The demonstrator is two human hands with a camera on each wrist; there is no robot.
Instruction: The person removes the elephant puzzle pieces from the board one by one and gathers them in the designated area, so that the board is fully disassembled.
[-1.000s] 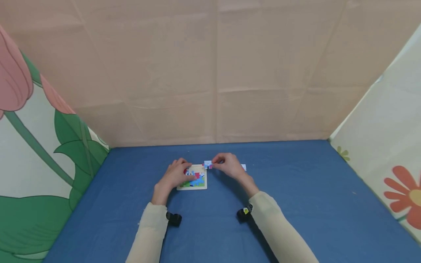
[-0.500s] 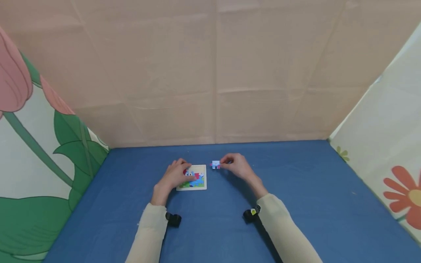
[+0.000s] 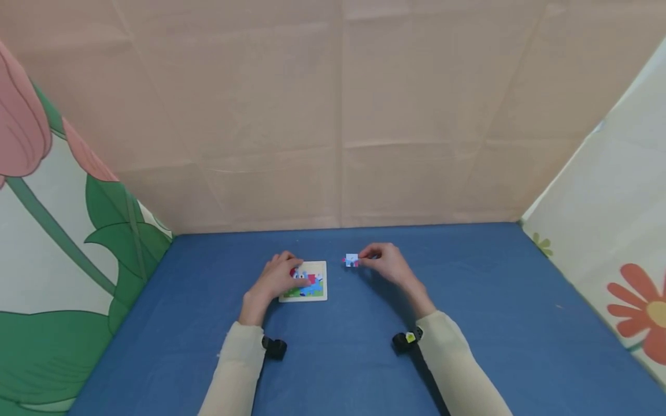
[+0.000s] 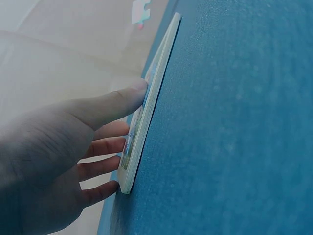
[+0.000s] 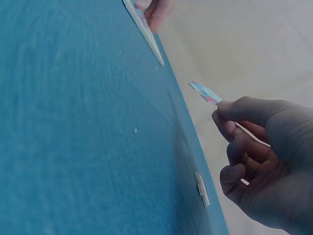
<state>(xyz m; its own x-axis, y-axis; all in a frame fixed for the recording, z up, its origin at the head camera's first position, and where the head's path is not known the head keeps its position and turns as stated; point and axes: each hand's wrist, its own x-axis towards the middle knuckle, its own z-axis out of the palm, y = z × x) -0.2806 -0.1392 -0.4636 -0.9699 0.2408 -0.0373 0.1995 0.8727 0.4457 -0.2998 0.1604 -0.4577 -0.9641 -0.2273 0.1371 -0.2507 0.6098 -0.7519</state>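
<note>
A small square puzzle board [image 3: 314, 267] with a pale frame and a colourful picture lies on the blue table; its upper strip is bare. My left hand [image 3: 276, 277] rests on the board's left side, thumb on the picture, the other fingertips touching the board [image 4: 155, 103] in the left wrist view. To the right of the board, my right hand [image 3: 387, 263] pinches a jigsaw piece [image 3: 351, 260] between thumb and index finger. That piece, white and blue with pink bits, is held above the table. In the right wrist view the jigsaw piece [image 5: 208, 93] is seen nearly edge-on.
Another jigsaw piece [image 5: 202, 190] lies on the table below my right hand, hidden in the head view. A beige cloth wall [image 3: 340, 144] closes the table's far side. Printed cloth panels stand at left [image 3: 47, 248] and right [image 3: 598, 231].
My right hand has moved right, away from the board's upper right corner, carrying the jigsaw piece, and now covers the loose piece seen earlier. The left hand and board have stayed put.
</note>
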